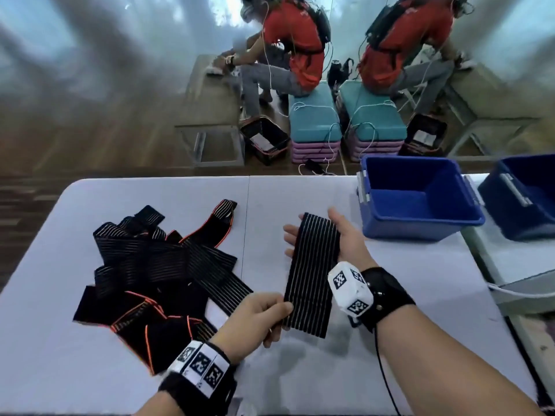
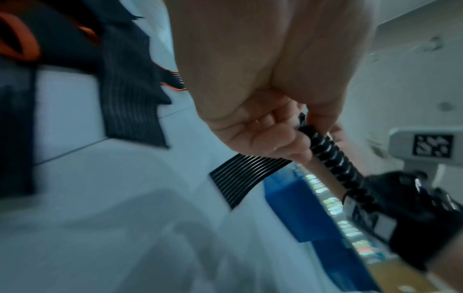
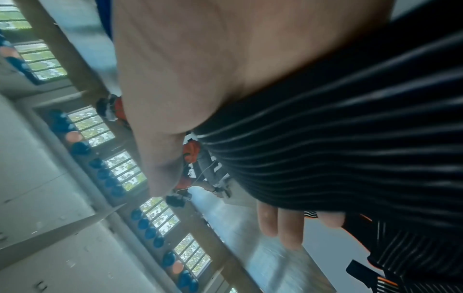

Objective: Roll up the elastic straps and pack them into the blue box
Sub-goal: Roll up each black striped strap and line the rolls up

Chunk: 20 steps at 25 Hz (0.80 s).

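Note:
A black elastic strap (image 1: 312, 274) with thin white stripes hangs flat above the table between my hands. My left hand (image 1: 277, 315) pinches its near left edge between thumb and curled fingers; in the left wrist view the strap's edge (image 2: 333, 156) runs out of that pinch. My right hand (image 1: 348, 238) lies palm up under the far end, with straight fingers (image 3: 288, 228) showing past the strap (image 3: 350, 138). The blue box (image 1: 414, 229) stands open at the table's far right, with nothing visible inside. A tangled pile of straps (image 1: 156, 265), some edged in orange, lies at the left.
A second, darker blue box (image 1: 522, 202) stands on an adjoining surface at the far right. The white table (image 1: 90, 370) has bare surface in front and in the middle. Beyond it a person in red sits on a teal stool (image 1: 313, 115) beside a mirror.

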{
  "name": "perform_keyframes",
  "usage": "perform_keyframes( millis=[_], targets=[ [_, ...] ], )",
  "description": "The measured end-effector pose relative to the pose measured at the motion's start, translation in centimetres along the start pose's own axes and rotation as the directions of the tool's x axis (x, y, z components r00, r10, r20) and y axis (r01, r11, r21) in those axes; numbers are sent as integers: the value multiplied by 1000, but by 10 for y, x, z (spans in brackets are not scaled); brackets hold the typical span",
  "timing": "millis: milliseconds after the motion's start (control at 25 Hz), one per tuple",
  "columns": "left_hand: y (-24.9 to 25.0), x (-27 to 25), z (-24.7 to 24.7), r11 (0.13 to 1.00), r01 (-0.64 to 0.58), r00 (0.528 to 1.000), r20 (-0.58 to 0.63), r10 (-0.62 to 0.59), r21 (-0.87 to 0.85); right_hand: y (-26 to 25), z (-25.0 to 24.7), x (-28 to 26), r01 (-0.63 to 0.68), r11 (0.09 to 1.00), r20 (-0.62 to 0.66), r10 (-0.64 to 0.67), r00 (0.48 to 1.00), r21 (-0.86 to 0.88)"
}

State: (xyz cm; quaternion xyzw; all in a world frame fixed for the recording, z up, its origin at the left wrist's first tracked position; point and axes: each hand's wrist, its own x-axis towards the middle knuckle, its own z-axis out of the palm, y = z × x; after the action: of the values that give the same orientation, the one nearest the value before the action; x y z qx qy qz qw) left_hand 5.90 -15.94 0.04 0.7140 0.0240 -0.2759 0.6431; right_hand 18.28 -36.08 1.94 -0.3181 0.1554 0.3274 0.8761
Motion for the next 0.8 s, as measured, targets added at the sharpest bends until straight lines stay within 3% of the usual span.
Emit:
perform_keyframes(
  millis=[200, 360, 520, 560, 640, 720, 800],
  targets=[
    [-52, -23, 26, 980, 197, 972, -131, -196, -5, -14, -27, 73, -95, 995, -21, 95, 995, 5],
    [-77, -27, 54, 948, 319, 914, -270, -304, 11, -28, -34, 125, -117, 983, -131, 99, 986, -141],
    [-84, -15, 68, 931, 365, 872, -345, -347, -11, -48, -41, 165, -134, 938, -259, 49, 965, -320],
    [-84, -12, 68, 927, 374, 869, -357, -343, 18, -55, -44, 175, -139, 876, -327, -23, 945, -462],
    [-84, -9, 67, 912, 391, 869, -376, -322, 123, -67, -48, 191, -191, 592, -413, -264, 872, -783],
    [-85, -8, 65, 887, 412, 868, -385, -313, 208, -76, -48, 198, -219, 368, -380, -453, 807, -904],
    [-87, -9, 62, 858, 430, 870, -386, -309, 282, -81, -45, 198, -211, 201, -288, -549, 785, -957]
  ],
)
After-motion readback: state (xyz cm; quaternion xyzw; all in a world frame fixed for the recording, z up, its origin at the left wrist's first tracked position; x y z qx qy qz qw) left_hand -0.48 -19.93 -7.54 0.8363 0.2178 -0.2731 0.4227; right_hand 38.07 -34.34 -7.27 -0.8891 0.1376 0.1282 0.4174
